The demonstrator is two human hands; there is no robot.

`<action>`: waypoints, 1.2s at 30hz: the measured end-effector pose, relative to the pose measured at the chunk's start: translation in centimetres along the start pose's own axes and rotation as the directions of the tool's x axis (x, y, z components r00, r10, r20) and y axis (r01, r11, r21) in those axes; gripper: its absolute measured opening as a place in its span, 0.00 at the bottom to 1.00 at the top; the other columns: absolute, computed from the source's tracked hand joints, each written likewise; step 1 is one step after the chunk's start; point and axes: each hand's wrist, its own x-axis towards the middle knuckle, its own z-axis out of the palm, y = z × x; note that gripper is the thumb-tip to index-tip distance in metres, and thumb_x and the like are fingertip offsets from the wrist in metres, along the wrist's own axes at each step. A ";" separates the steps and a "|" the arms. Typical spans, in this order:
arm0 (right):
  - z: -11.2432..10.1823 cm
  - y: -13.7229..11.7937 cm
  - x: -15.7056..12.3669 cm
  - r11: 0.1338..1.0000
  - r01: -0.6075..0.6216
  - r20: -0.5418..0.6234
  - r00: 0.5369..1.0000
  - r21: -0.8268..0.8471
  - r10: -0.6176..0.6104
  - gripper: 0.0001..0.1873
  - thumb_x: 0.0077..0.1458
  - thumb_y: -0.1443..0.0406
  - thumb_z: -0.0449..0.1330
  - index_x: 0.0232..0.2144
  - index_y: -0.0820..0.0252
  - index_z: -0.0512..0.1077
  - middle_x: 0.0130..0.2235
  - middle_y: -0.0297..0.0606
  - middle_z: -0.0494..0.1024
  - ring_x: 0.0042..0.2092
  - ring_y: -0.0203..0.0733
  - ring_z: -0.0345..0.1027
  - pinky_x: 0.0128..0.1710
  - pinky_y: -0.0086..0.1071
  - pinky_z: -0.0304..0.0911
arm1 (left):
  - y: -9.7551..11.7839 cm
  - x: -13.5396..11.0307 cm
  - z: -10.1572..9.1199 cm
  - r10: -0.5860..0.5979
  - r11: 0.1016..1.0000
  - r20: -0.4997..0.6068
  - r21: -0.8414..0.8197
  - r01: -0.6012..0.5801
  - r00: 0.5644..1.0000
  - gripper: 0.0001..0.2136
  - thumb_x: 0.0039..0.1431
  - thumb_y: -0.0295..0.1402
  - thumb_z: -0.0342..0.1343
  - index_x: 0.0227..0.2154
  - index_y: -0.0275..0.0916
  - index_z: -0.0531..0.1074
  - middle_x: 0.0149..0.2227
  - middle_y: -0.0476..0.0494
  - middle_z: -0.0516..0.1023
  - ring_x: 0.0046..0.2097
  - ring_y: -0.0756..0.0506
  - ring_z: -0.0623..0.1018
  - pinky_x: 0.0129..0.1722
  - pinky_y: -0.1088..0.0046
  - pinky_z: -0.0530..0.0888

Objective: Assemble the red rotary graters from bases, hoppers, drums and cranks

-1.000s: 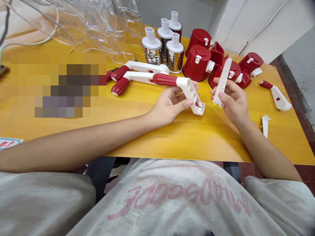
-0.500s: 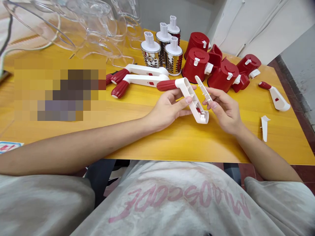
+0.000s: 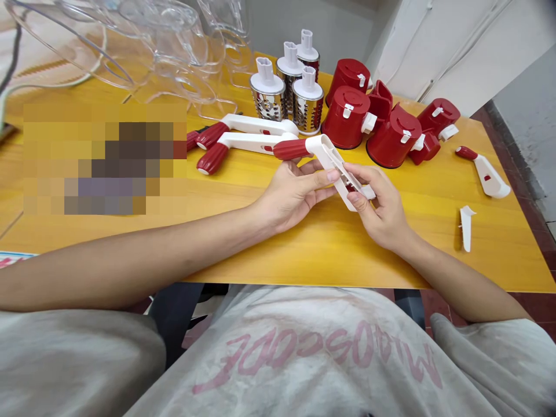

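Note:
My left hand [image 3: 299, 188] grips a white crank handle [image 3: 319, 147] with a red grip [image 3: 291, 149], thumb on its near edge. The arm's hollow side faces up, and a bit of red shows inside near its lower end. In my right hand [image 3: 380, 202], closed between thumb and fingers, is a narrow white cover [image 3: 339, 159]. The cover lies along the open side of the crank arm, partly hidden by my fingers; whether it sits fully in place I cannot tell.
Several crank handles [image 3: 256, 142] lie behind my left hand. Grater drums [image 3: 307, 107] and red grater housings [image 3: 347, 119] stand farther back. Clear plastic parts [image 3: 174, 46] fill the back left. At right lie another crank handle [image 3: 486, 174] and a loose white cover [image 3: 466, 229].
My right hand has moved left and brought the white cover from beside the crank handle onto its hollow side. My left hand keeps its hold on the handle.

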 end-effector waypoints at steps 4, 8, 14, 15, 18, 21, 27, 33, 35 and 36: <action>0.1 0.5 0.2 0.998 0.055 0.003 0.999 -0.033 -0.055 0.26 0.89 0.50 0.63 0.79 0.48 0.79 0.67 0.47 0.91 0.60 0.56 0.89 0.63 0.50 0.87 | -0.2 0.0 -0.2 0.020 0.999 0.017 0.029 -0.020 1.000 0.31 0.49 0.34 0.94 0.50 0.44 0.81 0.53 0.49 0.94 0.63 0.38 0.93 0.67 0.59 0.90; -2.2 1.8 1.0 0.995 0.091 0.013 0.996 -0.047 -0.091 0.28 0.88 0.49 0.63 0.80 0.48 0.80 0.69 0.46 0.91 0.60 0.57 0.90 0.63 0.50 0.87 | 1.2 0.9 -2.2 0.063 0.993 0.093 0.090 -0.071 0.994 0.35 0.53 0.51 0.94 0.57 0.48 0.84 0.65 0.43 0.92 0.71 0.30 0.89 0.67 0.55 0.91; -5.8 4.0 1.9 0.997 0.075 0.129 0.989 -0.004 -0.074 0.26 0.88 0.48 0.63 0.77 0.45 0.86 0.56 0.44 0.95 0.47 0.49 0.88 0.50 0.43 0.85 | 4.3 2.6 -4.7 0.068 0.866 0.231 0.470 -0.172 0.971 0.41 0.51 0.62 0.91 0.59 0.43 0.86 0.52 0.39 0.94 0.51 0.34 0.95 0.52 0.58 0.93; -5.9 4.1 1.9 0.997 0.080 0.169 0.982 0.022 -0.083 0.26 0.88 0.48 0.63 0.75 0.46 0.87 0.56 0.43 0.95 0.48 0.47 0.89 0.51 0.41 0.85 | 4.2 2.5 -4.5 0.041 0.834 0.254 0.524 -0.173 0.966 0.39 0.50 0.59 0.92 0.56 0.41 0.87 0.48 0.40 0.93 0.46 0.37 0.93 0.48 0.61 0.92; -5.4 4.0 1.5 0.996 0.074 0.234 0.969 0.045 -0.083 0.24 0.89 0.49 0.62 0.71 0.47 0.90 0.57 0.44 0.96 0.50 0.47 0.91 0.53 0.40 0.85 | 2.7 1.8 -3.4 -0.051 0.748 0.271 0.649 -0.143 0.961 0.32 0.56 0.57 0.90 0.48 0.37 0.86 0.38 0.44 0.88 0.32 0.47 0.84 0.32 0.71 0.83; -4.9 3.7 1.2 0.999 0.003 0.085 0.996 0.046 -0.007 0.22 0.89 0.50 0.63 0.68 0.47 0.92 0.51 0.42 0.97 0.47 0.47 0.92 0.51 0.41 0.86 | 1.2 1.3 -2.9 -0.034 0.721 0.213 0.682 -0.124 0.976 0.31 0.61 0.62 0.86 0.43 0.39 0.82 0.28 0.52 0.77 0.24 0.50 0.73 0.21 0.73 0.69; -4.6 2.9 1.3 0.998 -0.018 -0.022 1.000 0.055 0.020 0.22 0.87 0.48 0.67 0.69 0.45 0.91 0.52 0.41 0.96 0.45 0.49 0.90 0.48 0.45 0.86 | 0.3 1.1 -3.5 0.021 0.759 0.248 0.627 -0.177 0.969 0.32 0.64 0.60 0.85 0.44 0.45 0.71 0.28 0.57 0.74 0.22 0.51 0.69 0.20 0.73 0.65; -4.0 2.1 1.5 0.976 0.215 0.053 0.975 0.019 -0.216 0.20 0.83 0.62 0.70 0.70 0.44 0.90 0.53 0.41 0.96 0.47 0.49 0.87 0.55 0.50 0.82 | 0.0 1.1 -4.0 0.018 0.753 0.349 0.612 -0.242 0.937 0.32 0.68 0.63 0.81 0.43 0.46 0.66 0.31 0.56 0.76 0.23 0.52 0.72 0.19 0.76 0.69; -4.0 2.3 1.4 0.977 0.211 0.059 0.976 0.007 -0.211 0.20 0.83 0.61 0.70 0.69 0.44 0.91 0.53 0.41 0.96 0.47 0.49 0.88 0.54 0.49 0.83 | 0.1 1.1 -4.1 0.014 0.752 0.360 0.611 -0.248 0.933 0.33 0.70 0.66 0.79 0.43 0.46 0.67 0.30 0.57 0.75 0.22 0.52 0.72 0.19 0.76 0.68; -4.0 2.5 1.4 0.979 0.203 0.064 0.977 0.006 -0.203 0.19 0.83 0.60 0.71 0.69 0.44 0.91 0.53 0.42 0.96 0.47 0.49 0.88 0.54 0.49 0.83 | 0.1 1.1 -4.2 0.016 0.752 0.369 0.608 -0.254 0.929 0.33 0.71 0.66 0.78 0.43 0.46 0.67 0.30 0.57 0.75 0.22 0.53 0.71 0.19 0.76 0.68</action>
